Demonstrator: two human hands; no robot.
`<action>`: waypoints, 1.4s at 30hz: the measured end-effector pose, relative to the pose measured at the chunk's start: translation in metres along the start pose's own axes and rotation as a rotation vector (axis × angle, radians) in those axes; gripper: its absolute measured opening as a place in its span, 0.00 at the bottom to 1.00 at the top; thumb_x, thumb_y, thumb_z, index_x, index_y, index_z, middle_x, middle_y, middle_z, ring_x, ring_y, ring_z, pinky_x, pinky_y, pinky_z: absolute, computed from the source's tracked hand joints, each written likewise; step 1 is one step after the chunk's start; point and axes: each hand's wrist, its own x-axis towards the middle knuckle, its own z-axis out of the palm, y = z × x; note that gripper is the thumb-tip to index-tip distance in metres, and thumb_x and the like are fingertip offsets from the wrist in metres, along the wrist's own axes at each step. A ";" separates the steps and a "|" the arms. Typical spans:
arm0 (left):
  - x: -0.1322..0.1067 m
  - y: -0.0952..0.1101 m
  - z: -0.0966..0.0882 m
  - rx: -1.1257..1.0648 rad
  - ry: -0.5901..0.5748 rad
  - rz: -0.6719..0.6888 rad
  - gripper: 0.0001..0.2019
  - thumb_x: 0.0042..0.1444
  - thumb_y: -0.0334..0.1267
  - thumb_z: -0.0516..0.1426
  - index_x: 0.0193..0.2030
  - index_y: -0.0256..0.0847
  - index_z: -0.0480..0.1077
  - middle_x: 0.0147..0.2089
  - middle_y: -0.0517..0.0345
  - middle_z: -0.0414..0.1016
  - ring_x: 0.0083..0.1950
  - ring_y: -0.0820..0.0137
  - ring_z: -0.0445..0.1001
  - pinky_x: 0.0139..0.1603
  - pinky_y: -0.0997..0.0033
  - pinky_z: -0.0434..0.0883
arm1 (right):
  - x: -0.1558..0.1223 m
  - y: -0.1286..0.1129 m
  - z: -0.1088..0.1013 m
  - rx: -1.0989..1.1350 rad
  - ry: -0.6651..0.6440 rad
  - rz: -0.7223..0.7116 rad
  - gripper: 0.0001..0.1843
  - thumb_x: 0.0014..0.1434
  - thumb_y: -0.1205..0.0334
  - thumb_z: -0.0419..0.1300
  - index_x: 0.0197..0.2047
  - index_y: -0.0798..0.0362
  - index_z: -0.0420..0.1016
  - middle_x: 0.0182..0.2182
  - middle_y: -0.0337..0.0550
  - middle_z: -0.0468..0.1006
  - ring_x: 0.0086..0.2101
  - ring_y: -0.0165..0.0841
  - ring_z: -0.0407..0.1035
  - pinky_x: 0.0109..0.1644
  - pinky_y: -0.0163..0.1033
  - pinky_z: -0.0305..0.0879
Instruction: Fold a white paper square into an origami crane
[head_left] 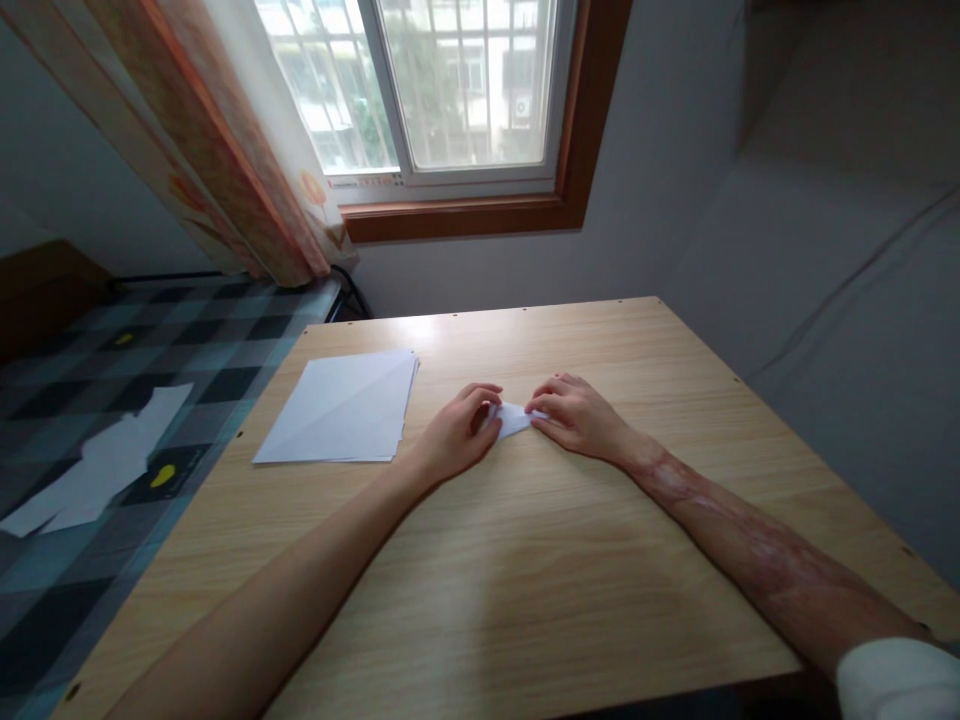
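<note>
A small piece of folded white paper (513,420) lies at the middle of the wooden table, between my two hands. My left hand (463,428) pinches its left end, thumb in front and fingers curled behind. On the other side, my right hand (574,412) grips the narrow right end between thumb and fingers. Only the middle part of the folded paper shows; both ends are partly covered by my fingers. Left of my left hand lies a stack of square white paper sheets (341,408), with a diagonal crease across the top one.
The light wooden table (600,560) has its far edge below a barred window (472,90). At the left is a bed with a checked cover (225,345), holding loose white paper strips (112,465). An orange patterned curtain (247,150) hangs above it. A grey wall stands at right.
</note>
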 end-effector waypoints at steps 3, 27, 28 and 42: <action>0.001 -0.001 -0.002 -0.103 0.070 -0.052 0.08 0.68 0.33 0.57 0.51 0.42 0.75 0.67 0.44 0.74 0.55 0.64 0.81 0.46 0.65 0.83 | 0.000 -0.001 0.000 0.006 -0.023 -0.009 0.10 0.76 0.58 0.61 0.53 0.43 0.84 0.50 0.47 0.84 0.49 0.45 0.75 0.64 0.57 0.68; 0.005 0.003 -0.008 0.349 0.051 -0.013 0.07 0.68 0.40 0.63 0.38 0.44 0.74 0.42 0.54 0.81 0.44 0.61 0.77 0.51 0.57 0.73 | 0.000 0.000 -0.001 0.131 -0.012 -0.036 0.15 0.69 0.71 0.58 0.45 0.44 0.84 0.47 0.45 0.85 0.46 0.43 0.76 0.56 0.52 0.74; 0.005 0.002 -0.007 0.354 0.047 0.004 0.07 0.69 0.40 0.62 0.38 0.44 0.74 0.43 0.54 0.81 0.45 0.60 0.78 0.52 0.56 0.73 | -0.001 0.000 -0.001 0.123 -0.011 -0.035 0.14 0.69 0.70 0.59 0.46 0.43 0.84 0.48 0.45 0.85 0.47 0.43 0.76 0.56 0.52 0.74; 0.003 0.004 -0.005 0.357 -0.071 0.103 0.18 0.66 0.52 0.67 0.58 0.48 0.77 0.65 0.48 0.80 0.65 0.52 0.78 0.71 0.44 0.71 | -0.002 0.003 0.000 0.047 0.033 0.084 0.13 0.71 0.60 0.66 0.57 0.43 0.83 0.61 0.49 0.82 0.58 0.49 0.76 0.66 0.61 0.71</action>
